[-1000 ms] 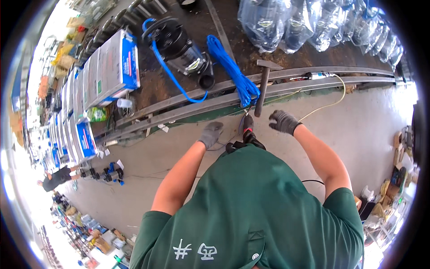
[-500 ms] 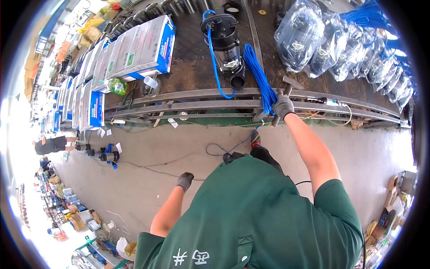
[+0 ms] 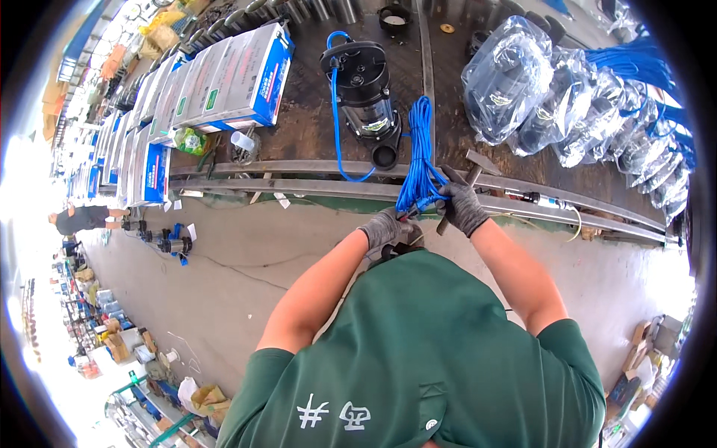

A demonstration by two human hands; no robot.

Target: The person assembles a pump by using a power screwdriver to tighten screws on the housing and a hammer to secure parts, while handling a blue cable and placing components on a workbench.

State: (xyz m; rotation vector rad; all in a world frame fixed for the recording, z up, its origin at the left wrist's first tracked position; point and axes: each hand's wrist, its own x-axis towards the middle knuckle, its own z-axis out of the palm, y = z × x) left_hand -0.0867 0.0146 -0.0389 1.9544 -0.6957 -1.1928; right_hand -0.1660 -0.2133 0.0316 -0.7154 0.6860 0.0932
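Observation:
A coil of blue cable (image 3: 420,149) hangs over the front edge of the workbench, its lower end gathered between my gloved hands. My left hand (image 3: 383,228) is closed at that lower end; its fingertips are partly hidden. My right hand (image 3: 464,203) is closed around the handle of a hammer (image 3: 482,162), and its fingers also touch the side of the coil. The hammer's head lies at the bench edge and its handle sticks out below my hand. Just left of the coil stands a black and metal submersible pump (image 3: 366,89) with a blue cable looping down its left side.
Grey and blue boxes (image 3: 231,78) line the bench at the left, beside a green bag (image 3: 191,141) and a clear container (image 3: 244,145). Plastic-wrapped pumps (image 3: 510,78) stand in a row at the right. More pumps (image 3: 173,245) lie on the floor at left, near another person (image 3: 82,220).
My left hand has come up from my side to the coil's lower end. The coil's lower end has swung left. My right hand stays at the hammer, its fingers now against the cable.

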